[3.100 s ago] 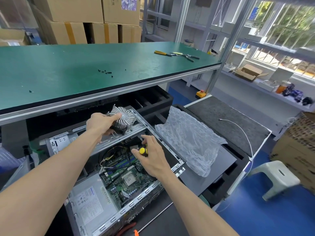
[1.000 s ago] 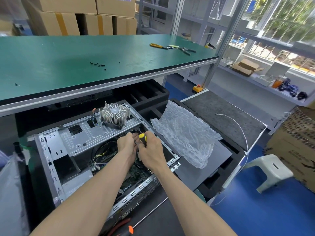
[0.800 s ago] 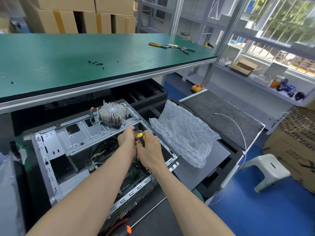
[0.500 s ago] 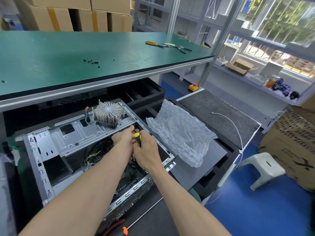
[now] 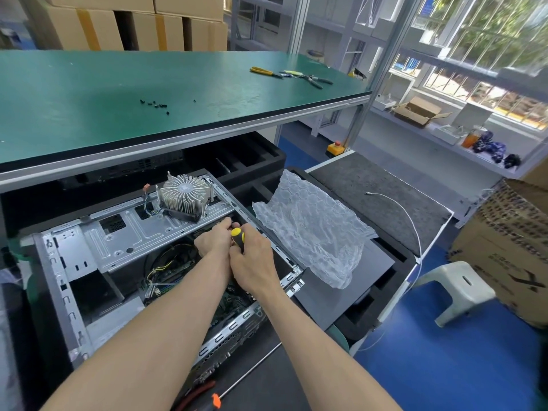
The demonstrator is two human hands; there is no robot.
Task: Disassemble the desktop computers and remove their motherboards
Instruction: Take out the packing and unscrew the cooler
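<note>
Since three seconds earlier the left hand [image 5: 214, 241] had left the heatsink [image 5: 186, 197] on the drive bracket [image 5: 142, 232] and joined the right hand [image 5: 254, 262], which gripped the yellow-and-black screwdriver [image 5: 237, 238]; whether the left fingers pinched anything could not be told. Both worked inside the open computer case [image 5: 56, 271], over the motherboard [image 5: 166, 277]. No writing was legible.

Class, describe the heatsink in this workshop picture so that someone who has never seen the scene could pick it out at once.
Find the open computer case below the green workbench. On the grey metal bracket across its far end sits the heatsink, just beyond the person's two hands. It is the only round thing there, a silver fan of thin fins spreading from a flat centre.
</note>
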